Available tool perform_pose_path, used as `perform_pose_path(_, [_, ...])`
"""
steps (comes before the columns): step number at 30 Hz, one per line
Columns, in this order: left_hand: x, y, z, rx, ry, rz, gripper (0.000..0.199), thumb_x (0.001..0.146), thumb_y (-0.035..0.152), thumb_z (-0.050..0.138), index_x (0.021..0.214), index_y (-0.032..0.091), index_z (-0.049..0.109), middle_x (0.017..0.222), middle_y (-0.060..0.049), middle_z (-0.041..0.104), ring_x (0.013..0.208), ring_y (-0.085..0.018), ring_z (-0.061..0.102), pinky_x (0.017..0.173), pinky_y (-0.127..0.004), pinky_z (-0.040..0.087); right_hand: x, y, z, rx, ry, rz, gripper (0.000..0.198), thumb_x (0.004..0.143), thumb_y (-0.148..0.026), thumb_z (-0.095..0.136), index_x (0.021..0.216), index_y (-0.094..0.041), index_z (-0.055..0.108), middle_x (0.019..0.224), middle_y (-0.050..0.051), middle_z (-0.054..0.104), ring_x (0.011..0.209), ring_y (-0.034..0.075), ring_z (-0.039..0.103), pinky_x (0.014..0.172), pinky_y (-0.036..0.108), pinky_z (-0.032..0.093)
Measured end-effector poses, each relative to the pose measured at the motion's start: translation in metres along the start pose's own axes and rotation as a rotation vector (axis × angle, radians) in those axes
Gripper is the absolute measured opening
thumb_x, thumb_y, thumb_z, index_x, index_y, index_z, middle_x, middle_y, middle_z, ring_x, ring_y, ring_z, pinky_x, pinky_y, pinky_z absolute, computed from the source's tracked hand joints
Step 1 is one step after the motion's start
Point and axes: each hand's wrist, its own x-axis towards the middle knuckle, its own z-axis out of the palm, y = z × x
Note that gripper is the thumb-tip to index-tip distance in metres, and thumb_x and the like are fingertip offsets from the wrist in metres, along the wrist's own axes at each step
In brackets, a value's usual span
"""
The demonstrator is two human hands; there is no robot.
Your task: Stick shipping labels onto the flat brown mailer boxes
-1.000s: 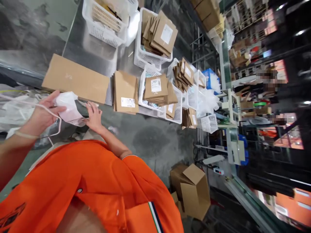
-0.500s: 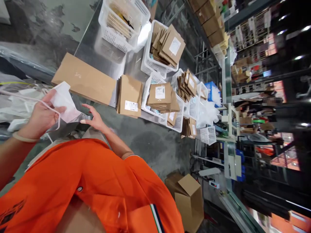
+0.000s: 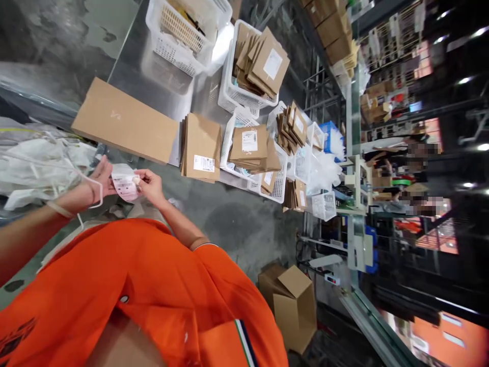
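Left hand (image 3: 100, 179) and right hand (image 3: 151, 184) closed on opposite ends of a small pink-and-white packet (image 3: 124, 186), fingers pinched tight, thin white cord looped over the left wrist. Held just above the near edge of a steel table (image 3: 160, 84), below a long brown cardboard box (image 3: 124, 121). Alongside, a stack of brown envelopes (image 3: 200, 147) and 2 white baskets (image 3: 244, 97) of labelled envelopes. Crumpled white bags (image 3: 34, 163) at left
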Motion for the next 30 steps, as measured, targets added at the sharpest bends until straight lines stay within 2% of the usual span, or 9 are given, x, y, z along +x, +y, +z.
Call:
perform_pose_path(1, [-0.001, 0.002, 0.004, 0.008, -0.005, -0.029, 0.134, 0.077, 0.072, 0.100, 0.179, 0.017, 0.034, 0.099, -0.015, 0.083, 0.092, -0.036, 0.082, 0.100, -0.069, 0.063, 0.003, -0.002, -0.002, 0.002, 0.011, 0.000, 0.011, 0.090, -0.016, 0.081, 0.100, -0.015, 0.077, 0.076, -0.005, 0.063, 0.068, 0.010, 0.059, 0.068, 0.019, 0.054])
perform_pose_path(3, [-0.002, 0.009, 0.012, 0.023, -0.029, -0.061, 0.141, 0.055, 0.048, 0.115, 0.175, 0.019, 0.046, 0.093, -0.008, 0.082, 0.088, -0.031, 0.080, 0.101, -0.061, 0.065, 0.007, -0.006, -0.006, 0.001, 0.016, 0.003, 0.010, 0.090, -0.016, 0.081, 0.099, -0.015, 0.077, 0.078, -0.004, 0.066, 0.068, 0.010, 0.061, 0.067, 0.019, 0.055])
perform_pose_path(5, [-0.002, 0.017, 0.019, 0.039, -0.050, -0.049, 0.125, 0.035, 0.032, 0.117, 0.150, 0.014, 0.071, 0.091, -0.007, 0.082, 0.086, -0.028, 0.078, 0.101, -0.051, 0.065, 0.012, -0.008, -0.010, -0.020, 0.028, -0.010, 0.010, 0.089, -0.018, 0.083, 0.097, -0.016, 0.078, 0.080, -0.003, 0.069, 0.067, 0.011, 0.063, 0.068, 0.020, 0.058])
perform_pose_path(7, [0.002, 0.024, 0.026, 0.081, -0.049, -0.027, 0.100, 0.028, 0.030, 0.115, 0.120, 0.010, 0.082, 0.091, -0.009, 0.083, 0.085, -0.027, 0.076, 0.097, -0.045, 0.066, 0.016, -0.009, -0.013, -0.064, 0.061, -0.052, 0.009, 0.089, -0.019, 0.083, 0.097, -0.017, 0.080, 0.083, -0.001, 0.073, 0.072, 0.014, 0.068, 0.075, 0.025, 0.064])
perform_pose_path(13, [0.030, 0.040, 0.049, 0.207, -0.016, 0.024, 0.075, 0.035, 0.032, 0.108, 0.104, 0.010, 0.086, 0.088, -0.011, 0.084, 0.076, -0.023, 0.071, 0.079, -0.040, 0.064, 0.024, -0.015, -0.023, -0.348, 0.175, -0.175, 0.011, 0.098, -0.016, 0.077, 0.089, -0.021, 0.080, 0.106, 0.006, 0.084, 0.108, 0.022, 0.081, 0.111, 0.035, 0.064])
perform_pose_path(17, [0.051, 0.045, 0.052, 0.235, -0.142, -0.072, 0.071, 0.033, 0.032, 0.108, 0.098, 0.011, 0.086, 0.093, -0.014, 0.087, 0.087, -0.029, 0.077, 0.089, -0.044, 0.065, 0.036, -0.033, -0.038, -0.523, 0.201, -0.279, 0.015, 0.099, -0.012, 0.076, 0.089, -0.022, 0.077, 0.130, 0.009, 0.081, 0.132, 0.023, 0.076, 0.121, 0.035, 0.060])
perform_pose_path(22, [0.075, 0.038, 0.048, 0.322, -0.296, -0.232, 0.063, 0.036, 0.037, 0.111, 0.089, 0.013, 0.088, 0.098, -0.020, 0.088, 0.109, -0.043, 0.082, 0.105, -0.057, 0.065, 0.111, -0.083, -0.072, -0.612, 0.349, -0.303, 0.012, 0.099, -0.009, 0.072, 0.094, -0.018, 0.077, 0.139, 0.011, 0.071, 0.143, 0.025, 0.069, 0.127, 0.040, 0.054])
perform_pose_path(26, [0.092, 0.025, 0.055, 0.216, -0.391, -0.316, 0.072, 0.039, 0.042, 0.114, 0.099, 0.010, 0.089, 0.107, -0.025, 0.088, 0.109, -0.043, 0.084, 0.106, -0.053, 0.067, 0.182, -0.109, -0.088, -0.689, 0.382, -0.221, 0.015, 0.098, -0.004, 0.065, 0.096, -0.015, 0.076, 0.141, 0.011, 0.069, 0.143, 0.026, 0.066, 0.129, 0.044, 0.053])
perform_pose_path(30, [0.105, 0.015, 0.053, 0.193, -0.383, -0.290, 0.077, 0.032, 0.043, 0.116, 0.096, 0.012, 0.088, 0.105, -0.026, 0.087, 0.108, -0.044, 0.084, 0.102, -0.051, 0.068, 0.209, -0.114, -0.095, -0.788, 0.355, -0.160, 0.022, 0.099, -0.004, 0.060, 0.112, -0.012, 0.077, 0.155, 0.013, 0.064, 0.153, 0.028, 0.060, 0.133, 0.048, 0.048])
